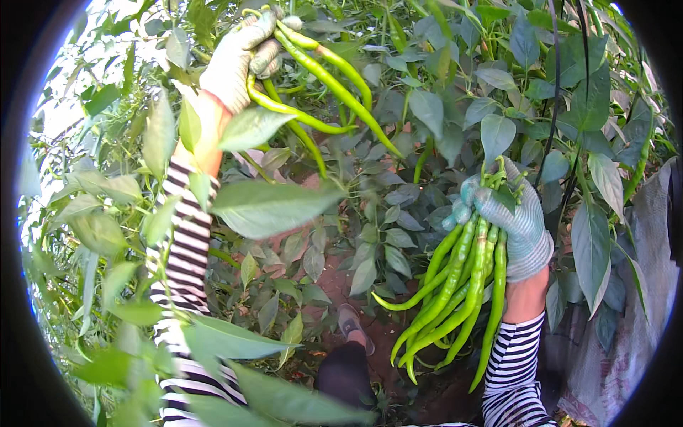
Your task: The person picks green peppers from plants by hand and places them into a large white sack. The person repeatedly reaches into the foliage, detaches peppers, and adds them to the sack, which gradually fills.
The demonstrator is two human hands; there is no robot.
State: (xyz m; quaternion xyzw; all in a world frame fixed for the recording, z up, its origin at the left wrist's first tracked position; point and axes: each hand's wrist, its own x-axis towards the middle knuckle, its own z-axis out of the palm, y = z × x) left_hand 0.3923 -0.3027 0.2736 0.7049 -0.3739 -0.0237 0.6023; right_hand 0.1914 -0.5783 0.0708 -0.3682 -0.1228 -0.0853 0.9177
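Note:
Both of my hands wear knitted work gloves. My left hand is raised at the upper left among the pepper leaves, its fingers closed around the stems of several long green chili peppers. Those peppers fan out to the right and downward. On the right, my right hand grips a thick bunch of long green chili peppers by the stem ends. The bunch hangs tips down, with a small leaf caught among the stems. Leaves partly hide my left forearm.
Dense pepper plants surround both arms, with large leaves close to the camera. Dark thin cords hang at the upper right. A pale woven sack stands at the right edge. My shoe rests on brown soil below.

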